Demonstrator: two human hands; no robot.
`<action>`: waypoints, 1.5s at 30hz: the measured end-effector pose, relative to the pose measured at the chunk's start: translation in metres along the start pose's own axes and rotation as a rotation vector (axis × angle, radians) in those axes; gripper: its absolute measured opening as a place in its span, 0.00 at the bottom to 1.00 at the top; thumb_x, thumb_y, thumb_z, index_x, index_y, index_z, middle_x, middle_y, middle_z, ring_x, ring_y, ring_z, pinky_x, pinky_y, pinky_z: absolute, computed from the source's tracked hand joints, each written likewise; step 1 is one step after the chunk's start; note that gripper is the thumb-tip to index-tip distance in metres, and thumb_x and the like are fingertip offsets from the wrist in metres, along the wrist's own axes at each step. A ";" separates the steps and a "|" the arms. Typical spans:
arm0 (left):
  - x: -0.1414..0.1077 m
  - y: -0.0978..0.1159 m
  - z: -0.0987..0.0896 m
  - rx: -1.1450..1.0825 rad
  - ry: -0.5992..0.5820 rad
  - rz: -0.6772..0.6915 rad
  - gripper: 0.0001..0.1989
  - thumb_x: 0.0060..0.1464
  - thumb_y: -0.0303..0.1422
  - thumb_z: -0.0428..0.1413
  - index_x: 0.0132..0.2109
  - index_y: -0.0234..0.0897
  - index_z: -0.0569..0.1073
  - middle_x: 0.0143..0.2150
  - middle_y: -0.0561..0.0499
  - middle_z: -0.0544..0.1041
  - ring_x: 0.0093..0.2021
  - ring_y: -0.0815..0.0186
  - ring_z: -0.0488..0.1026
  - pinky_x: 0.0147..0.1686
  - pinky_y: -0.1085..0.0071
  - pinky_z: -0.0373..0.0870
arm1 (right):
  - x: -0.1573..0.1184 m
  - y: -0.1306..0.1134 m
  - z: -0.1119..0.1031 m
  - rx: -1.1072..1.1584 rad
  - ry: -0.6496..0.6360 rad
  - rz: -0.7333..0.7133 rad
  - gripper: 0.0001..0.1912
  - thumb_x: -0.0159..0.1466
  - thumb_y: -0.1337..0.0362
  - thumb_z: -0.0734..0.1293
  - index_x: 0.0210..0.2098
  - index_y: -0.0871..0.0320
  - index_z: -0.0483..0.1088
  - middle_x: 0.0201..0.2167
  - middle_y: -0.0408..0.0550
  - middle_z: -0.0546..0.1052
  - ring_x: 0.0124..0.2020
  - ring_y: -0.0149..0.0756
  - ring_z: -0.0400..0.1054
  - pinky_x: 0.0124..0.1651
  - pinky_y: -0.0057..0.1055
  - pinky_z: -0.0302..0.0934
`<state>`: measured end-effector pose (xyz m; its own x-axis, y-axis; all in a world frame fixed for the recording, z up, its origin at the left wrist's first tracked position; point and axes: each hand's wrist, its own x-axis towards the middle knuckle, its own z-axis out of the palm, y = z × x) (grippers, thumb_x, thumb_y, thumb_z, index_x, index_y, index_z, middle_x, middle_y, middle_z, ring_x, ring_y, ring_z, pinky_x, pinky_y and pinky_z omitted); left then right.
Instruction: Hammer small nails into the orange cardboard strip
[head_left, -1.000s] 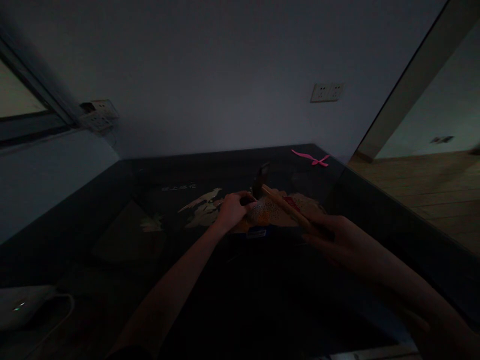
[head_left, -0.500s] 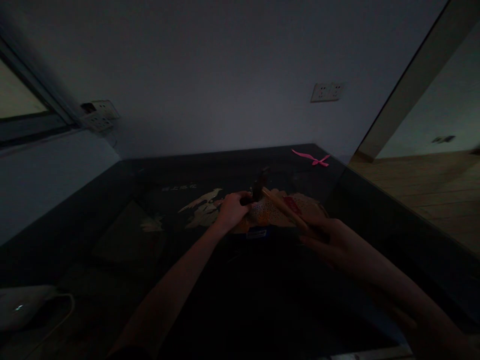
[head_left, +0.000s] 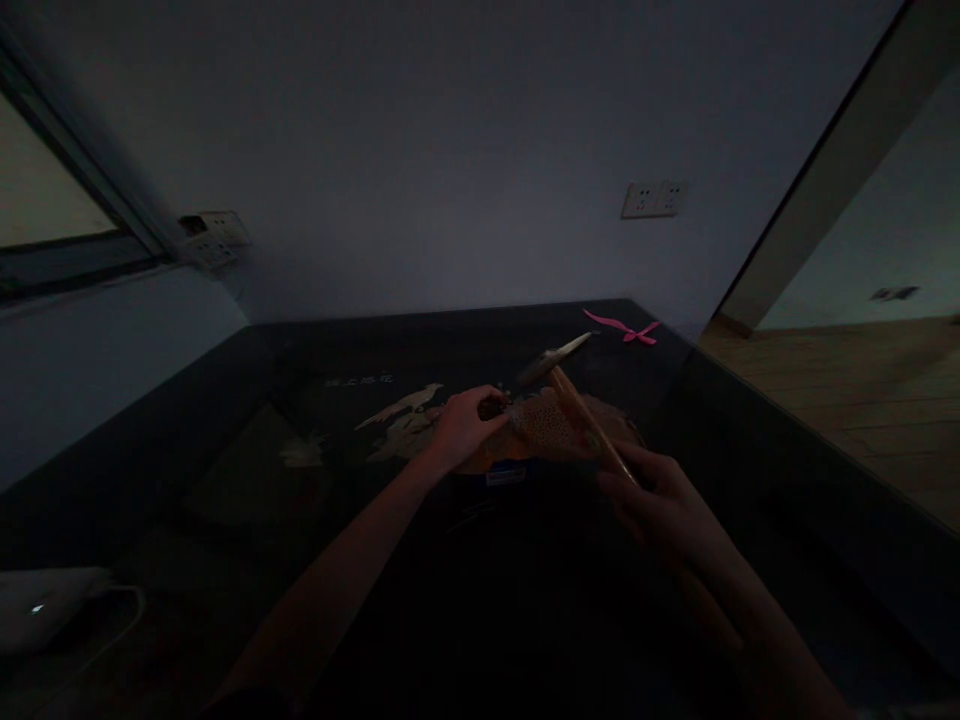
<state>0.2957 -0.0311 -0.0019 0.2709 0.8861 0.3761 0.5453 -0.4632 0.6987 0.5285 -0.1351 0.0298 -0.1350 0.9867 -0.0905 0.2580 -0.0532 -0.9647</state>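
My right hand [head_left: 664, 500] is wrapped round the wooden handle of a hammer [head_left: 592, 430]. The hammer's head is raised over a patterned plastic bag or wrapper [head_left: 544, 422] on the dark tabletop [head_left: 450, 580]. At the bag's left end lies my left hand [head_left: 465, 425], its thumb and fingers curled together. What they grip, if anything, is too dark to make out. The hammer head is just to the right of the left fingertips, apart from them.
A pink ribbon [head_left: 634, 332] lies at the far right of the table. At the near left sits a white device [head_left: 45, 605] with a cord. Wall sockets [head_left: 654, 199] are set in the wall behind, and a bird picture [head_left: 405, 405] decorates the tabletop.
The hammer head has lifted away from the left fingers and swung up to the right, its angle turned. My left hand has stayed by the bag. The view has tilted slightly.
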 end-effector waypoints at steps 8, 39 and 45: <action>-0.027 0.061 -0.042 0.287 0.209 0.206 0.12 0.55 0.34 0.52 0.46 0.38 0.70 0.44 0.47 0.74 0.46 0.62 0.70 0.49 0.65 0.65 | -0.004 0.005 -0.004 0.077 0.011 0.039 0.30 0.56 0.56 0.67 0.55 0.62 0.64 0.16 0.35 0.61 0.13 0.25 0.55 0.14 0.22 0.50; -0.130 0.029 -0.026 0.469 -0.550 -0.199 0.10 0.51 0.24 0.50 0.40 0.39 0.71 0.35 0.52 0.75 0.35 0.68 0.72 0.35 0.75 0.66 | -0.012 0.008 -0.009 0.007 0.000 0.056 0.29 0.56 0.55 0.66 0.54 0.62 0.65 0.16 0.36 0.62 0.14 0.27 0.56 0.14 0.23 0.51; -0.109 0.055 -0.050 0.113 -0.382 -0.152 0.08 0.50 0.27 0.53 0.38 0.39 0.73 0.33 0.54 0.76 0.32 0.71 0.72 0.34 0.77 0.67 | -0.010 0.004 -0.007 -0.045 0.002 -0.016 0.25 0.57 0.56 0.66 0.50 0.63 0.69 0.22 0.42 0.69 0.19 0.29 0.61 0.19 0.24 0.55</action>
<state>0.2561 -0.1538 0.0262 0.4437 0.8962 0.0062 0.6794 -0.3409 0.6498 0.5379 -0.1441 0.0291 -0.1376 0.9877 -0.0746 0.2990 -0.0304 -0.9538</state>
